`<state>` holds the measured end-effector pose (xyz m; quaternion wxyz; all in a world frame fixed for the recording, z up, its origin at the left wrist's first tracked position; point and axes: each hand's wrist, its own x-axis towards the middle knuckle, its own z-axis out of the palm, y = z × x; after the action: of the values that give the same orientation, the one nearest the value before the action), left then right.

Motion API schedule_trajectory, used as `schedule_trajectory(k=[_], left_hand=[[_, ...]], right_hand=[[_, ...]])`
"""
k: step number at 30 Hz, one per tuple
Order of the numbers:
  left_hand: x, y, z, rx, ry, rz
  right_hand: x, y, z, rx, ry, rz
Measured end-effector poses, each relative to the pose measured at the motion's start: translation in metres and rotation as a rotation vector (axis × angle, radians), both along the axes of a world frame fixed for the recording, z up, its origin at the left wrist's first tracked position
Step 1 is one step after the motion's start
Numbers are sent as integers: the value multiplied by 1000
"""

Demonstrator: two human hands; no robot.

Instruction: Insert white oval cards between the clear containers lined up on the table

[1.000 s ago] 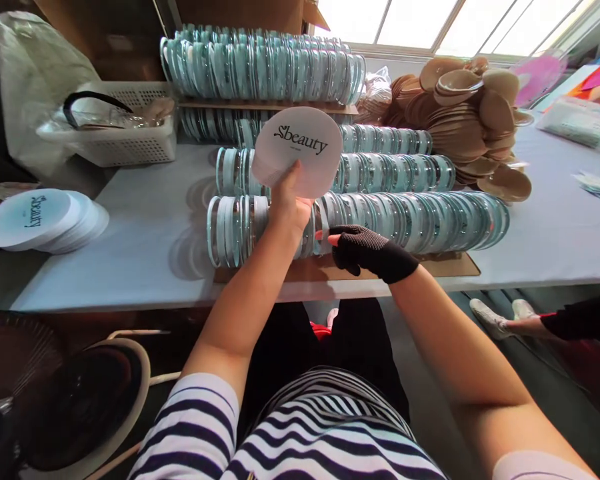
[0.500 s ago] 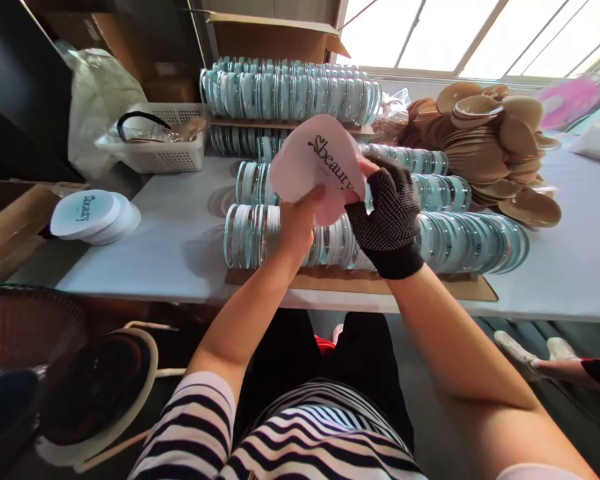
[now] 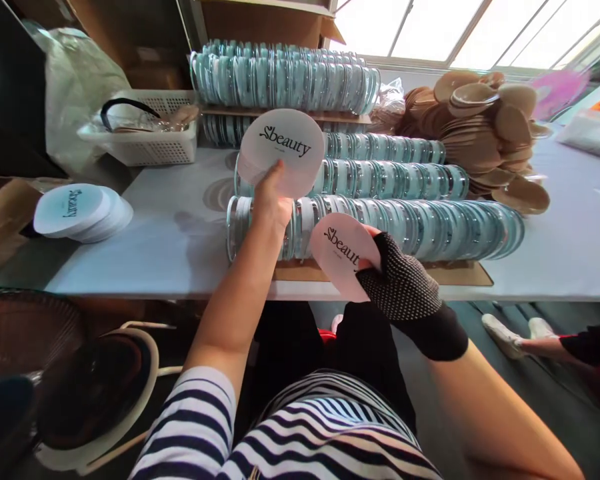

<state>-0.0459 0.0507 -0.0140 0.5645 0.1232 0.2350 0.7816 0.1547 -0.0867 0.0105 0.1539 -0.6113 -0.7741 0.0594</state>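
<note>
My left hand [image 3: 273, 200] holds up a stack of round white "beauty" cards [image 3: 283, 152] above the rows of round clear cases [image 3: 430, 227] standing on edge on the table. My right hand [image 3: 405, 290], in a black dotted glove, grips a single round "beauty" card [image 3: 343, 253] lower down, near the table's front edge. A cardboard sheet [image 3: 470, 273] lies under the nearest row of cases.
Another stack of round "beauty" cards [image 3: 75, 210] lies at the table's left. A white basket [image 3: 145, 143] stands behind it, and a heap of tan puffs [image 3: 480, 133] at the back right. A fan [image 3: 25, 340] is at lower left. Another person's feet [image 3: 515, 330] show at right.
My right hand rose to the card stack in my left hand, took one card off it, and has come down toward the table edge with that card.
</note>
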Motion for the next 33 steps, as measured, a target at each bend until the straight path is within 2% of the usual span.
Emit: schedule_trajectory(k=[4,8,16,21,24,29,33], left_hand=[[-2,-1,-4,13,6,-9],[-3,-2,-3,-6,-19,-12],[0,-4,-1,4,-23,-17],[0,-1,-5,26,-45,-1],[-1,1,-9,54,-38,-23],[-2,1,-9,59,-64,-28],[-2,-2,-5,24,-71,-31]], right_hand=[[-13,5,9,-2,6,37],[-18,9,16,-44,-86,33],[-67,66,-16,-78,-185,80],[-54,61,-23,53,-54,13],[-47,63,-27,100,29,23],[-59,85,-36,152,80,23],[-68,88,-37,194,74,-30]])
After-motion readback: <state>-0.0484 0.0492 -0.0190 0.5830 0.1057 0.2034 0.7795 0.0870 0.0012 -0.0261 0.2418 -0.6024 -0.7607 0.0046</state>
